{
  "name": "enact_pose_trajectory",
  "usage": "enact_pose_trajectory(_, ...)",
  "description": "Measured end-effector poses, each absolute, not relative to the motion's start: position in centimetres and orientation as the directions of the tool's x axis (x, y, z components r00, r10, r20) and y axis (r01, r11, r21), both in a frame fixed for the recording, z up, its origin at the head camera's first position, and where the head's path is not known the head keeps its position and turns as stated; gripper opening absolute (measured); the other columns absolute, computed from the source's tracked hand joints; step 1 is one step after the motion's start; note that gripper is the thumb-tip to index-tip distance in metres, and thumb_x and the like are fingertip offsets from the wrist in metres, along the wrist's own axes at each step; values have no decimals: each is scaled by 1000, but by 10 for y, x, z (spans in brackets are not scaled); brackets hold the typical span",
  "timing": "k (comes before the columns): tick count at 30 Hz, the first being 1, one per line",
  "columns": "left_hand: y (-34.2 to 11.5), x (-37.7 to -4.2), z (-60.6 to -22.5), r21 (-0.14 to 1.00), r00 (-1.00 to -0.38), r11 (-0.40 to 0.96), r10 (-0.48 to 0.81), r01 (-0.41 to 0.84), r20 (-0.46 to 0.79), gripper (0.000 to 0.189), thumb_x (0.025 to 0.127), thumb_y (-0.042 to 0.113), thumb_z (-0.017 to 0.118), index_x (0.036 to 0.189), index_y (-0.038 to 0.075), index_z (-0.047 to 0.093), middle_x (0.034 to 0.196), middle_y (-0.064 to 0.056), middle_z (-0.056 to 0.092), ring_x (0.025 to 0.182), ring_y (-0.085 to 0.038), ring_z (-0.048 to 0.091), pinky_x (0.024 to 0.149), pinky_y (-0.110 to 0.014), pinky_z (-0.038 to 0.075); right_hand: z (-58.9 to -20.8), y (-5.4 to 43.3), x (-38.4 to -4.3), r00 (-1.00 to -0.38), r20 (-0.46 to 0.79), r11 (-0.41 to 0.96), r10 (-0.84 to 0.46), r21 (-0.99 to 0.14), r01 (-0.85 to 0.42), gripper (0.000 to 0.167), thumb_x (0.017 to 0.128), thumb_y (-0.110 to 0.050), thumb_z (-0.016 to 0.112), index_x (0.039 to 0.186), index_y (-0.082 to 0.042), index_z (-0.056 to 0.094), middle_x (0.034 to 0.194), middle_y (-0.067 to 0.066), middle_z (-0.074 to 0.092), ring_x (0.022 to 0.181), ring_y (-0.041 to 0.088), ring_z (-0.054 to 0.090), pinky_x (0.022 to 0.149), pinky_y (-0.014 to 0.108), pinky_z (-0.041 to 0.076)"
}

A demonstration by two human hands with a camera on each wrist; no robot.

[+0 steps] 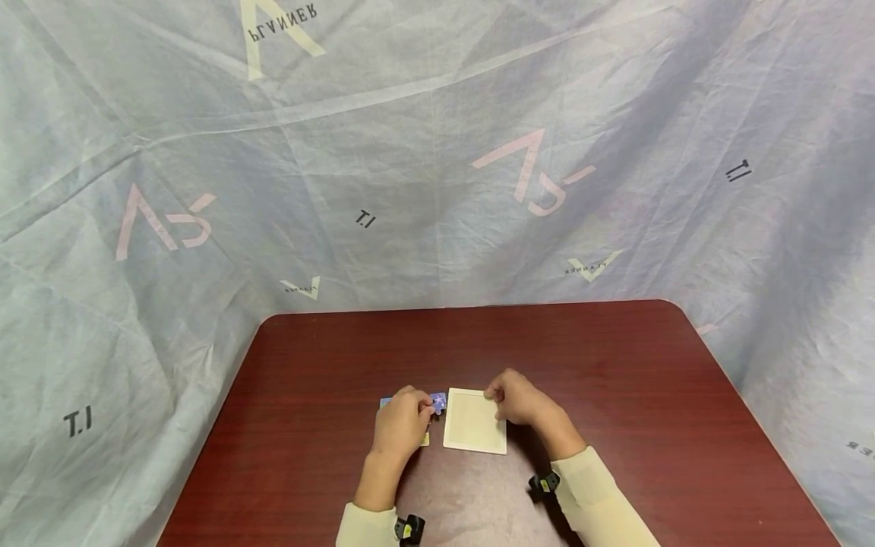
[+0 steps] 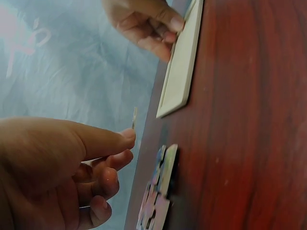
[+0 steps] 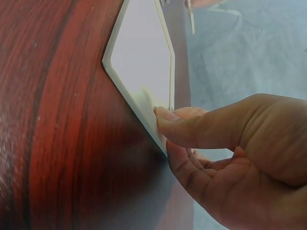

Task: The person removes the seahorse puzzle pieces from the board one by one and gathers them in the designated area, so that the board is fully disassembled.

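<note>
My left hand (image 1: 401,420) pinches a thin purple jigsaw piece (image 1: 439,401) between thumb and fingers; in the left wrist view the piece (image 2: 135,116) shows edge-on, raised above the table. Below that hand, colourful jigsaw pieces (image 2: 156,194) lie on the table, mostly hidden from the head view. Just to their right lies a square cream puzzle tray (image 1: 474,422) with a raised rim and a bare inside. My right hand (image 1: 522,399) holds the tray's right edge, with the thumb (image 3: 175,127) on top of the rim and the fingers at its side.
The tray lies on a dark red wood-grain table (image 1: 601,357) with rounded far corners. Grey printed cloth (image 1: 437,167) hangs behind the table and along its sides. Each wrist wears a small black camera; the left one (image 1: 410,529) sits near the table's front.
</note>
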State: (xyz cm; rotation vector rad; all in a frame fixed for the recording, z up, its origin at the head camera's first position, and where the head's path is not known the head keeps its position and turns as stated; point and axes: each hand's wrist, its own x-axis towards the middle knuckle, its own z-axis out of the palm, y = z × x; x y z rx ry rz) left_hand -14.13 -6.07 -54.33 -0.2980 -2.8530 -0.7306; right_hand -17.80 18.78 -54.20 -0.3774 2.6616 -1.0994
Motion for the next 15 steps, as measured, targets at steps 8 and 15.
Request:
enact_pose_trajectory(8,-74,-144,-543,440,-966,877,90,191,241,6,88,16,84,91,14,80,86,1,72,74,-19,72,61,-40,57,-541,186,-176,-944,-134,698,-300,-705,-122,41,67,24,77,104,7,78,86,10,66,76,15,50,68,27,44)
enact_pose_trajectory(15,-80,-148,-547,431,-972,894,14,118,236,7,87,16,84,92,13,79,89,-2,69,69,-24,71,61,-45,56,-541,186,-176,-944,-128,695,-303,-707,-127,42,67,25,76,105,8,78,86,9,65,75,15,49,68,27,44)
